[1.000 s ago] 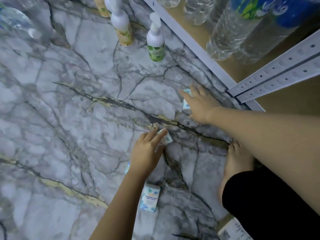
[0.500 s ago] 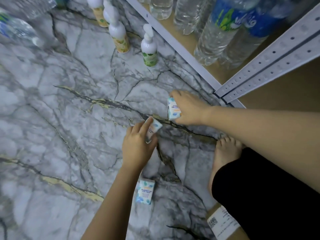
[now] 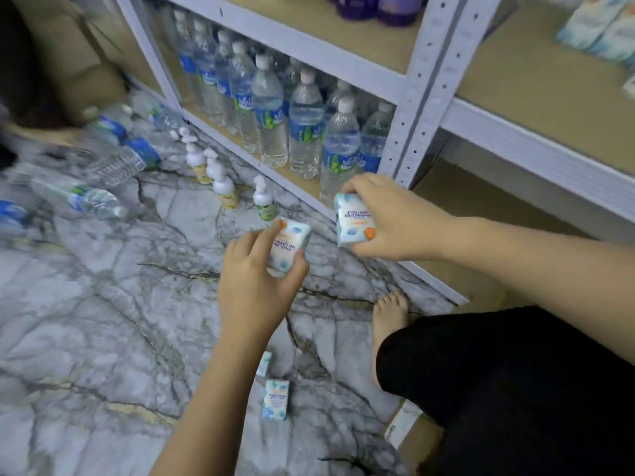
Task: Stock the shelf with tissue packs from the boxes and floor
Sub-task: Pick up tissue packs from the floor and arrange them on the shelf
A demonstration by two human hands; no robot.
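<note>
The step in hand is judged to be the transfer from floor to shelf: each hand carries one tissue pack, both lifted clear of the marble floor [image 3: 103,321] at frame centre. The left hand [image 3: 256,286] is closed around the left pack [image 3: 290,245], thumb on its lower right edge and fingers across its face and upper left corner; the pack sits tilted, print facing the camera. The right hand [image 3: 388,221] is closed on the right pack [image 3: 354,221], fingers over its top and thumb under its lower edge, with the print upside down. The two packs are near each other but apart. The next move calls for raising both packs to the upper right of the frame, where stocked packs [image 3: 598,25] stand on the shelf board [image 3: 536,77], while passing clear of the upright post [image 3: 429,91]. The bay behind the post holds water bottles [image 3: 302,121] and is not the target. Two further packs remain on the floor at lower centre: one [image 3: 276,400] in full view, one [image 3: 264,363] partly hidden behind the left forearm. These require a later pickup.
</note>
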